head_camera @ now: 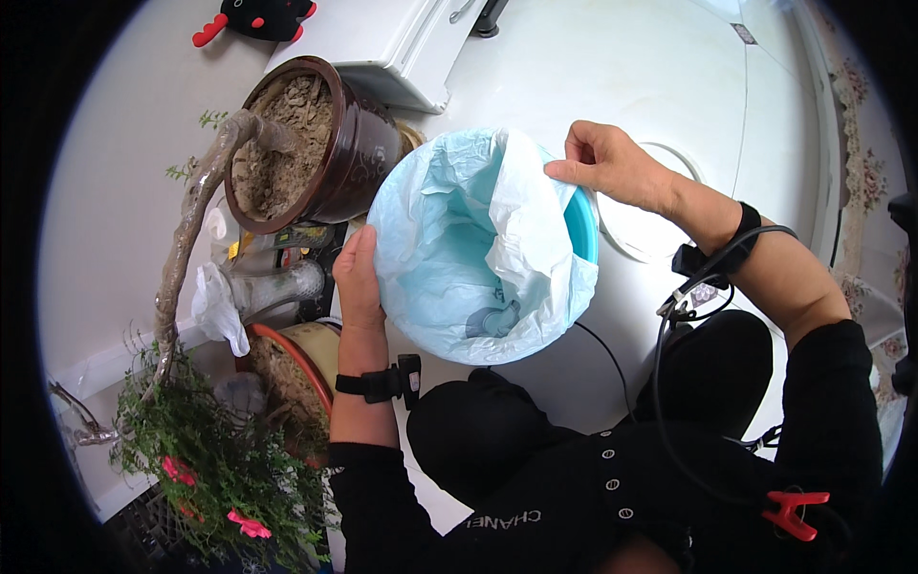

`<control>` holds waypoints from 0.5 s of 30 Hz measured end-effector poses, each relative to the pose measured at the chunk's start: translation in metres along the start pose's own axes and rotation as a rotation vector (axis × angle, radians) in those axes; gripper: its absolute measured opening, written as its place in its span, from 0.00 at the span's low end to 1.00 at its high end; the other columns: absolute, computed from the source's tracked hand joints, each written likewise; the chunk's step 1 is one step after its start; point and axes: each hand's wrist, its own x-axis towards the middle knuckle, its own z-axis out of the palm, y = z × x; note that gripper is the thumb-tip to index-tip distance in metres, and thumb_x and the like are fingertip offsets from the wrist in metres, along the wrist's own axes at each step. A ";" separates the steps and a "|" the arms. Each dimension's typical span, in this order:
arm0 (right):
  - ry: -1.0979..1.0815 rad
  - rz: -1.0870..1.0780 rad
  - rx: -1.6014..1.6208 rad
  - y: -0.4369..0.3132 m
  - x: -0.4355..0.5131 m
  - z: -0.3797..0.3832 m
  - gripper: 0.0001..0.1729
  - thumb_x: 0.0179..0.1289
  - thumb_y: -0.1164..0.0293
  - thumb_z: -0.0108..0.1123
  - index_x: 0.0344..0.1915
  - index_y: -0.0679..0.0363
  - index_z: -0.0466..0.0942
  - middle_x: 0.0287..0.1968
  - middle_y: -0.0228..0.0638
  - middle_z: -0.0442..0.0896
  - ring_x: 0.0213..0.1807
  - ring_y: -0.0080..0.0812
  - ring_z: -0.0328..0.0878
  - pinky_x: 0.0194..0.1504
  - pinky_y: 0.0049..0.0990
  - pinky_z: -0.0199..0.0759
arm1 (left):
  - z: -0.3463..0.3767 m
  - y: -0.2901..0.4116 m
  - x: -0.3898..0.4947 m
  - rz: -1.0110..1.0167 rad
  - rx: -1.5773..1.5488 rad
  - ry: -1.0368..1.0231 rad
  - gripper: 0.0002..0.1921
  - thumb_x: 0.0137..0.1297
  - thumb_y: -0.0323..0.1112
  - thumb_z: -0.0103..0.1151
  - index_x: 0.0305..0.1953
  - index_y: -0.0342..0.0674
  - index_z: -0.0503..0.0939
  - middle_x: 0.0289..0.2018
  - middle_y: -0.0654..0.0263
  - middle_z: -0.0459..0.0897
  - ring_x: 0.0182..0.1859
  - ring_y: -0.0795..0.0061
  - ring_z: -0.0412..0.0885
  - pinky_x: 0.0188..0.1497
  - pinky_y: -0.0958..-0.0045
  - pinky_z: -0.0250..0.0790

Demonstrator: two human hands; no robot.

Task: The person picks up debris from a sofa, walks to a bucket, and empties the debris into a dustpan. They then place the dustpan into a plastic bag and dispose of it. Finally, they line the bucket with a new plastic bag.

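A pale blue plastic bag [437, 280] lines a turquoise round bin [584, 226] and is folded out over most of its rim. The bin's wall shows bare at the right, where the bag does not cover it. My left hand [362, 280] holds the bin's left side through the bag, its thumb up near the rim. With thumb and bent fingers, my right hand [602, 165] pinches the bag's edge at the upper right. Printing shows on the bag, low inside the opening. A white ring-shaped object [638, 255] lies on the floor behind my right wrist.
Left of the bin stand a brown glazed pot [358, 143] with a bare bent trunk, a plastic-wrapped glass vase [283, 287] and an orange-rimmed pot [301, 355]. Leafy branches [237, 459] spread at lower left. A white cabinet [401, 50] is at the top; a floral cloth [860, 215] hangs at right.
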 end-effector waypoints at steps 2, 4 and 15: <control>-0.069 0.071 0.160 0.005 -0.003 -0.001 0.20 0.56 0.55 0.68 0.25 0.57 0.72 0.21 0.30 0.74 0.23 0.22 0.69 0.26 0.19 0.66 | 0.000 0.000 0.000 0.001 -0.027 -0.019 0.15 0.69 0.37 0.51 0.48 0.29 0.77 0.42 0.64 0.82 0.40 0.80 0.78 0.45 0.79 0.69; -0.144 0.065 0.242 0.010 -0.002 -0.006 0.18 0.56 0.59 0.69 0.24 0.56 0.71 0.21 0.29 0.74 0.23 0.21 0.69 0.26 0.20 0.65 | 0.000 0.001 0.000 -0.001 -0.002 -0.006 0.16 0.69 0.37 0.51 0.48 0.29 0.77 0.42 0.64 0.82 0.40 0.80 0.78 0.45 0.79 0.69; -0.017 0.373 0.751 0.056 0.011 0.028 0.07 0.63 0.75 0.56 0.27 0.60 0.69 0.24 0.29 0.72 0.23 0.21 0.66 0.27 0.23 0.66 | 0.006 0.004 -0.003 0.024 0.011 0.020 0.16 0.70 0.37 0.51 0.48 0.29 0.77 0.41 0.64 0.82 0.40 0.80 0.78 0.44 0.79 0.69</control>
